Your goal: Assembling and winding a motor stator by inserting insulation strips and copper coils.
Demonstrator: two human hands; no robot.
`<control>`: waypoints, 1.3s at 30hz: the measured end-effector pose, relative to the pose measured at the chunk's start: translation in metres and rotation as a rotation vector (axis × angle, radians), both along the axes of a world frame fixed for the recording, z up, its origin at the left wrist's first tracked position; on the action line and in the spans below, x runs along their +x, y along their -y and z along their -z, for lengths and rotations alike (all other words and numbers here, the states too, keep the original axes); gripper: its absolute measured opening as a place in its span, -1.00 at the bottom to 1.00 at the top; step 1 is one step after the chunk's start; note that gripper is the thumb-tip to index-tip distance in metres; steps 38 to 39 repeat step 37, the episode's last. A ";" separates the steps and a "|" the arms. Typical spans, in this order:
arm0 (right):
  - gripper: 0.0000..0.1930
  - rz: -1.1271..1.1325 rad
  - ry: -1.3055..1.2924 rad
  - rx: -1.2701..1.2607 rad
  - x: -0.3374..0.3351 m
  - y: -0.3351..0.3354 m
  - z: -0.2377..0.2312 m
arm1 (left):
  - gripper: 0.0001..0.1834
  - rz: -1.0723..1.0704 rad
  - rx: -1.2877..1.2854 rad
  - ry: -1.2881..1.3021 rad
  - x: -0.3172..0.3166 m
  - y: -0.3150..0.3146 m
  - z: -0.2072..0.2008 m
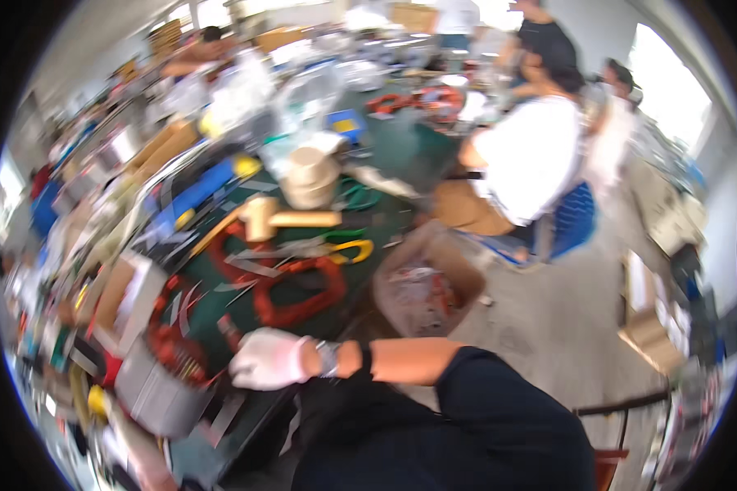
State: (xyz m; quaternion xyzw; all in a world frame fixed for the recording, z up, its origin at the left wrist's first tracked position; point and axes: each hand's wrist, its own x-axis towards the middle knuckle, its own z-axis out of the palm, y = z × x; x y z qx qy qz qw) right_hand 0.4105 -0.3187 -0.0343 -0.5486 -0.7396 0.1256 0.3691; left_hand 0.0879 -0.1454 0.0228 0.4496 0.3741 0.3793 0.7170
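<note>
My right hand [272, 360] wears a white glove and reaches left over the near edge of the dark green table. Its fingers look curled, but blur hides what they hold, if anything. Beside its fingertips stands a grey metal motor housing [157, 394] with reddish wire windings [170, 344] at its upper rim. Red wrapped coils [299, 293] lie just beyond the hand. A blurred pale pinkish shape at the lower left may be my left arm [143, 454]; no fingers can be made out there.
Farther over the table lie a wooden mallet [259, 218], yellow-handled scissors [352, 250], tape rolls [309, 176] and a blue tool [209, 192]. A bag-lined box of scraps [424, 286] stands at the table's right side. A person in white [532, 159] sits beyond it; others work farther back.
</note>
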 end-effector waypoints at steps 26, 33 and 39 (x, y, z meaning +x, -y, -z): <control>-0.62 0.051 -0.015 -0.159 0.002 -0.159 -0.106 | -0.78 -0.601 0.825 -0.354 0.047 0.067 0.031; -0.83 0.272 -0.205 0.122 -0.023 -0.075 -0.117 | -0.75 -0.398 0.731 -0.524 0.002 0.064 0.039; -0.84 0.204 -0.104 0.115 -0.026 -0.060 -0.097 | -0.51 -0.229 0.854 -0.796 0.007 0.054 0.033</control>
